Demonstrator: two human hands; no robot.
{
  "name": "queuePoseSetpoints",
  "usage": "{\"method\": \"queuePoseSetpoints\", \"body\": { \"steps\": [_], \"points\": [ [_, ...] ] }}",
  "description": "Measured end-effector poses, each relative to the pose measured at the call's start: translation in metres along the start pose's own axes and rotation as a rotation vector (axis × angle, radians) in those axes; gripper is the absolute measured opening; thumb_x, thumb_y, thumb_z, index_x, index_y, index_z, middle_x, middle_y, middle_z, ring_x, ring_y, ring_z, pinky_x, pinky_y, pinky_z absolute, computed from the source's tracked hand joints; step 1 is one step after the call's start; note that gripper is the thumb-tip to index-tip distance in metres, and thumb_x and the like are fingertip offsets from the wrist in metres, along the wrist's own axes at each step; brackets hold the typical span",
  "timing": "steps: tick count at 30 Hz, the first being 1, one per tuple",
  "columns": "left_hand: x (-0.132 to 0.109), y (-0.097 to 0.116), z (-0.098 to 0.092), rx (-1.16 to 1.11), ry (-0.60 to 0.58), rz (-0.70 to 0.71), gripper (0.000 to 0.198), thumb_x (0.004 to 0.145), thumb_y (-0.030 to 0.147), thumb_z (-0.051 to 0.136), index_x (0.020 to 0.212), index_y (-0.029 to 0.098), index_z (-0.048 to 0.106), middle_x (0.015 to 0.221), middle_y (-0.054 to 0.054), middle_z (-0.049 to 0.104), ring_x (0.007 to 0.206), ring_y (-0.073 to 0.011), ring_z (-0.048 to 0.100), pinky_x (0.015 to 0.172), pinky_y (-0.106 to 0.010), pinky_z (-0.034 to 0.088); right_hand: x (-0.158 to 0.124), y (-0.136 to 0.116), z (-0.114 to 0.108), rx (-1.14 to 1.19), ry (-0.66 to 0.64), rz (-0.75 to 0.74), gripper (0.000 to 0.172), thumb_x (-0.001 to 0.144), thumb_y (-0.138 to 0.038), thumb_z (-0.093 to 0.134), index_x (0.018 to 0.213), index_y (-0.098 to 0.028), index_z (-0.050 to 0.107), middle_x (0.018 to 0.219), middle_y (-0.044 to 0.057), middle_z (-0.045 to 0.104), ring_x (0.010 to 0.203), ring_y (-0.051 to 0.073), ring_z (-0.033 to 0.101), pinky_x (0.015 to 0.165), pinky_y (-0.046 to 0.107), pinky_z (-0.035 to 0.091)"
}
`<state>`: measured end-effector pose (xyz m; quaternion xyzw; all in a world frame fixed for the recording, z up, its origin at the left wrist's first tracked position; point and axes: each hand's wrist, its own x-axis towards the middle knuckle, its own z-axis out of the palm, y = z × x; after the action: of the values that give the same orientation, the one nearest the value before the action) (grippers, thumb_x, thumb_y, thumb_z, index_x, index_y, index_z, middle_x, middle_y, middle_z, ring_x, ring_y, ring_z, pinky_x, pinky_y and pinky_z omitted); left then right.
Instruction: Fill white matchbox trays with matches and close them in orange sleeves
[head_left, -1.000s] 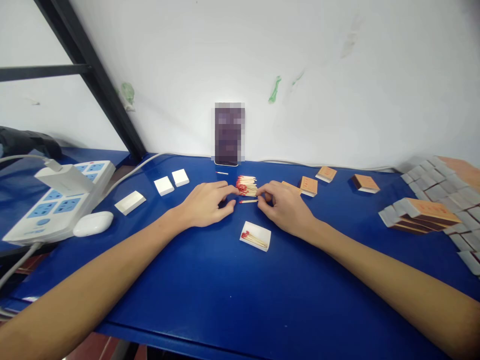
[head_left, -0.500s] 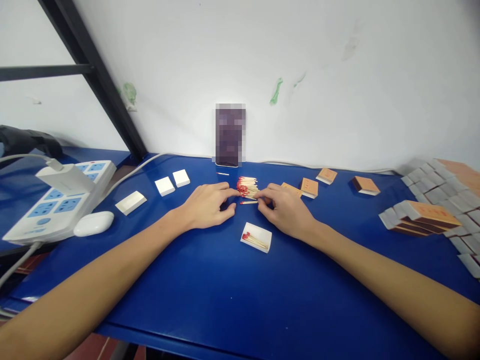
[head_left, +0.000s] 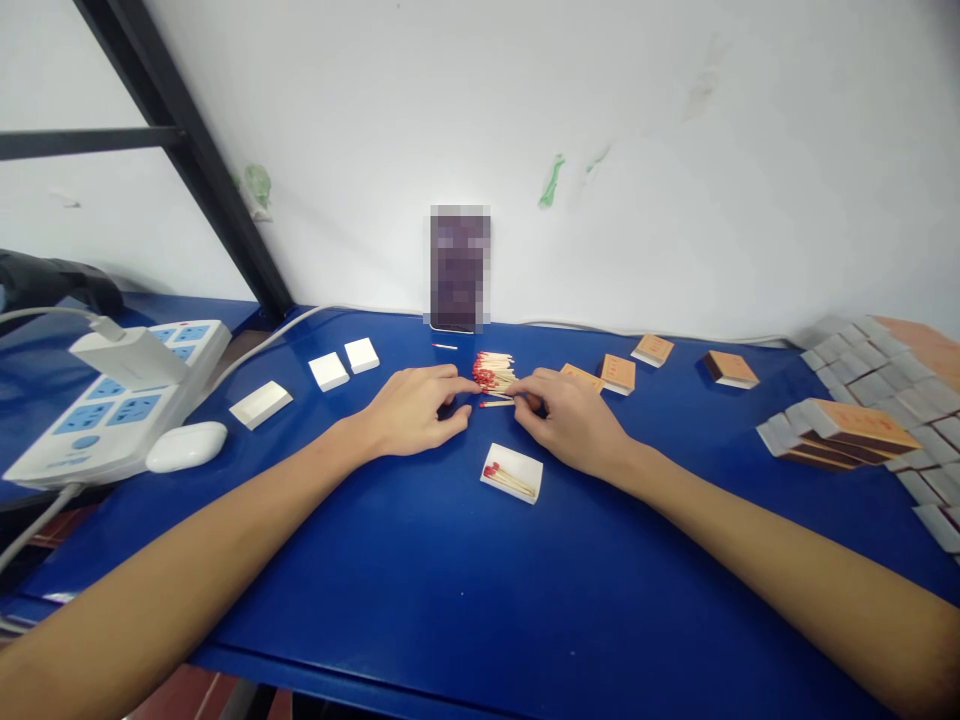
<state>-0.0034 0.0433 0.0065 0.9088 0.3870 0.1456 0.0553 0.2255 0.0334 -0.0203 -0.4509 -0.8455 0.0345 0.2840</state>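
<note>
A pile of red-tipped matches lies on the blue table in front of a phone leaning on the wall. My left hand rests beside the pile, its index finger reaching the red tips. My right hand is curled, thumb and fingers pinching the wooden end of a single match that lies just in front of the pile. A white inner tray holding a few matches sits close in front of both hands.
Three empty white trays lie to the left, near a power strip and a white earbud case. Orange matchbox sleeves lie to the right, with a stack of boxes at the far right. One stray match lies by the phone.
Both hands have shifted only slightly at the match pile. The single match stays under my right fingertips.
</note>
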Motion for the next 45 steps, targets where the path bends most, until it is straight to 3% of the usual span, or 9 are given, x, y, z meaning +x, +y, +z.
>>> {"method": "queuePoseSetpoints", "body": {
  "steps": [10, 18, 35, 40, 45],
  "points": [
    [0.0000, -0.0026, 0.0018, -0.063, 0.007, 0.072, 0.030, 0.091, 0.027, 0.046, 0.112, 0.022, 0.066, 0.079, 0.000, 0.057, 0.068, -0.0125, 0.053, 0.064, -0.026, 0.041, -0.0002, -0.0006, 0.0003, -0.029, -0.010, 0.015, 0.024, 0.086, -0.018, 0.049, 0.095, -0.016, 0.070, 0.075, 0.004, 0.061, 0.066, 0.016, 0.054, 0.062, 0.029, 0.040],
    [0.0002, -0.0034, 0.0032, -0.068, 0.011, 0.076, 0.031, 0.091, 0.026, 0.046, 0.115, 0.023, 0.065, 0.078, 0.001, 0.057, 0.068, -0.0124, 0.052, 0.065, -0.025, 0.041, 0.0009, -0.0032, -0.0015, 0.008, -0.054, 0.101, 0.023, 0.085, -0.020, 0.050, 0.094, -0.017, 0.070, 0.060, 0.000, 0.059, 0.054, 0.014, 0.052, 0.056, 0.027, 0.036],
    [0.0001, -0.0023, 0.0032, -0.065, 0.017, 0.081, 0.030, 0.090, 0.025, 0.048, 0.114, 0.022, 0.066, 0.079, 0.001, 0.056, 0.066, -0.0112, 0.051, 0.063, -0.025, 0.041, -0.0011, -0.0019, -0.0015, 0.040, -0.031, -0.002, 0.028, 0.085, -0.016, 0.048, 0.097, -0.017, 0.074, 0.066, 0.002, 0.066, 0.055, 0.012, 0.053, 0.056, 0.025, 0.037],
    [-0.0002, -0.0027, 0.0034, -0.076, 0.019, 0.087, 0.028, 0.090, 0.025, 0.049, 0.111, 0.021, 0.067, 0.076, 0.001, 0.054, 0.065, -0.0109, 0.050, 0.062, -0.024, 0.040, -0.0004, -0.0021, -0.0015, 0.007, -0.043, 0.005, 0.027, 0.085, -0.017, 0.048, 0.091, -0.019, 0.075, 0.065, 0.002, 0.067, 0.056, 0.013, 0.054, 0.056, 0.025, 0.037],
    [0.0001, -0.0029, 0.0029, -0.079, 0.030, 0.102, 0.028, 0.090, 0.024, 0.048, 0.111, 0.021, 0.067, 0.075, 0.001, 0.053, 0.064, -0.0108, 0.050, 0.062, -0.024, 0.040, -0.0003, -0.0021, -0.0013, 0.017, -0.051, 0.015, 0.028, 0.085, -0.017, 0.050, 0.097, -0.019, 0.075, 0.066, 0.002, 0.067, 0.056, 0.013, 0.055, 0.056, 0.025, 0.038]
  ]
}}
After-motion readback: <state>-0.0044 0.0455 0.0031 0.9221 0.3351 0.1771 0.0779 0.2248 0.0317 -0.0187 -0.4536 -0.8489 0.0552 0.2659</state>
